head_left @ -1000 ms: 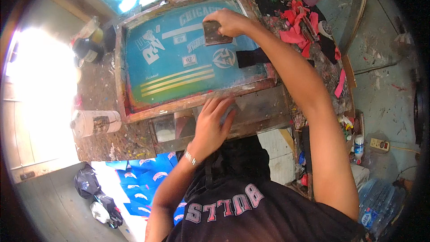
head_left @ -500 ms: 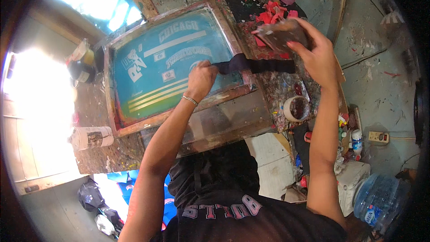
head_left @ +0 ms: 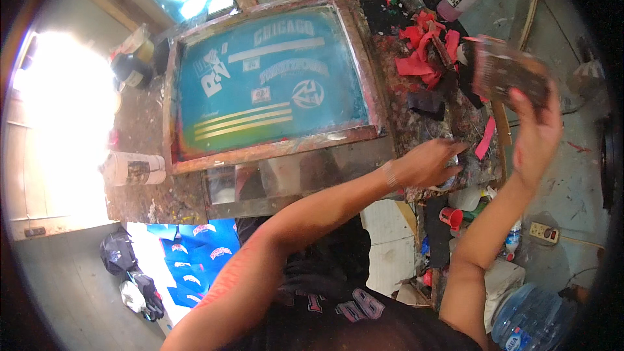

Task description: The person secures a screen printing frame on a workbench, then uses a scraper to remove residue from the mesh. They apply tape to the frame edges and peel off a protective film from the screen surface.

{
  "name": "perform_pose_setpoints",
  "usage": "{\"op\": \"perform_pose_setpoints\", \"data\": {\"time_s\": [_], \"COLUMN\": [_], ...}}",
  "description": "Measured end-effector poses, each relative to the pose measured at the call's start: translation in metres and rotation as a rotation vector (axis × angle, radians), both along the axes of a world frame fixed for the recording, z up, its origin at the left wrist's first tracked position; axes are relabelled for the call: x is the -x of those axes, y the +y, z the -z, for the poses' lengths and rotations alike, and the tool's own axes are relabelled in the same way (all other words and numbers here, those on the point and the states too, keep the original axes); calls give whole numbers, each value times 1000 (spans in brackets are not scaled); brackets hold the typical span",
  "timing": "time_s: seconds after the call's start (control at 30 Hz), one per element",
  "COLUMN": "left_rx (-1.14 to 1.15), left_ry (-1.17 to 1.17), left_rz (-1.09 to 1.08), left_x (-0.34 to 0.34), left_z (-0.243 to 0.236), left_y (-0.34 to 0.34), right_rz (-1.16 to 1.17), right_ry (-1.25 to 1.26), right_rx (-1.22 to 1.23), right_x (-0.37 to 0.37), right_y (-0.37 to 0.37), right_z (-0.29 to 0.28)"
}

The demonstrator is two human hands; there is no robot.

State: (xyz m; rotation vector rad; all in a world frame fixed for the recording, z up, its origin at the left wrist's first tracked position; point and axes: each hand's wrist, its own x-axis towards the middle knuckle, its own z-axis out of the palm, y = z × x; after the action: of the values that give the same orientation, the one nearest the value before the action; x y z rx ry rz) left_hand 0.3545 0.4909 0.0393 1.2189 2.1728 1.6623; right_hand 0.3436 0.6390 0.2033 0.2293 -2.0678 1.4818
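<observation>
A wooden-framed printing screen (head_left: 338, 91) with teal mesh and pale lettering and stripes lies on the work table. My left hand (head_left: 432, 164) is off the screen, over the near part of the table's right side. Its fingers are stretched out and apart, slightly blurred, with nothing seen in them. My right hand (head_left: 536, 127) is raised beyond the table's right edge, gripping a dark, ink-stained flat block (head_left: 513, 78). A dark cloth piece (head_left: 427, 104) lies on the tabletop beyond my left hand. The tape roll is out of sight.
Red scraps (head_left: 422, 52) and a pink strip (head_left: 485, 138) litter the right side. A bottle of pinkish liquid (head_left: 459, 0) stands behind them. At left are a white container (head_left: 133, 169) and a dark jar (head_left: 130, 71). A red mug (head_left: 450, 218) and water jug (head_left: 530, 318) are below right.
My left hand has let go of the black cloth strip and moved right, off the screen. My right hand has carried the block farther right. The view has shifted.
</observation>
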Motion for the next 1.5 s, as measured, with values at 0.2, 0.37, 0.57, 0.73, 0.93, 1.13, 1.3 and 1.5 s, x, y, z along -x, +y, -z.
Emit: {"op": "perform_pose_setpoints", "data": {"time_s": [0.2, 0.37, 0.57, 0.73, 0.93, 1.13, 1.3, 1.5], "left_rx": [220, 482, 661, 677, 669, 692, 713, 693], "left_ry": [214, 298, 299, 256, 256, 218, 222, 227], "left_rz": [-651, -1059, -1104, -1104, -1101, -1110, -1111, -1126], "left_x": [-50, -42, -39, -40, -39, -40, -39, -40], "left_z": [4, 20, 43, 44, 42, 43, 43, 43], "left_y": [-206, -334, -348, -347, -345, -347, -347, -346], "right_rz": [-516, -682, -699, -690, -704, -691, -689, -631], "right_ry": [-140, -316, -260, -250, -381, -263, -272, -323], "right_rx": [-449, -707, -915, -1001, -954, -989, -944, -1030], "right_x": [77, 158, 187, 186, 195, 198, 196, 187], "right_y": [-122, -221, -256, -262, -261, -261, -264, -268], "right_z": [63, 122, 146, 142, 137, 146, 149, 145]}}
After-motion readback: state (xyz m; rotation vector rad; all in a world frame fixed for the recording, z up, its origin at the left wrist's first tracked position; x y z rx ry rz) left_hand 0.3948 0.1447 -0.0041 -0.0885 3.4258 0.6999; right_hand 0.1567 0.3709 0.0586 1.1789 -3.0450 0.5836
